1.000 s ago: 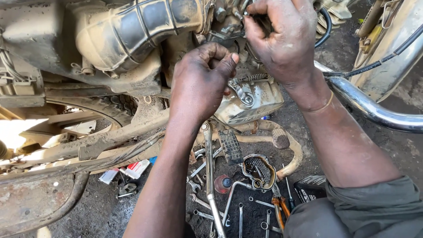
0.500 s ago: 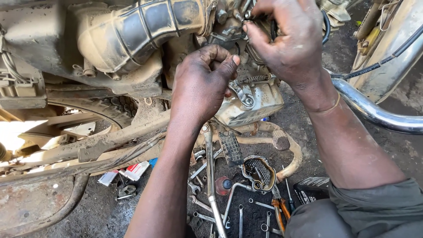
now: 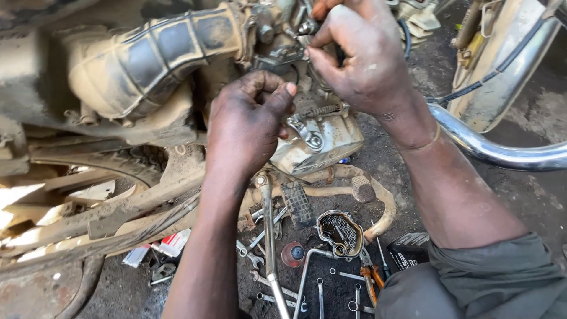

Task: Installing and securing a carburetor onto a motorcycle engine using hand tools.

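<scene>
both hands were curled at the dusty engine [image 3: 319,139]: the left hand [image 3: 248,133] half closed against its casing, whatever it gripped hidden; the right hand [image 3: 360,59] pinched on a small fitting near the ribbed intake hose [image 3: 153,59], hard to make out. spanners [image 3: 277,248] lay below.

Oily dirt ground [image 3: 531,195], spanners [image 3: 260,236] & pliers [image 3: 370,279] scattered, red cap [image 3: 293,254], mesh filter cover [image 3: 339,231]

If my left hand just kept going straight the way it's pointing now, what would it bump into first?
Most likely the dusty metal engine cover right in front of the curled fingers of the left hand. The fingertips already look very close to it, though depth is hard to judge from this one view.
</scene>
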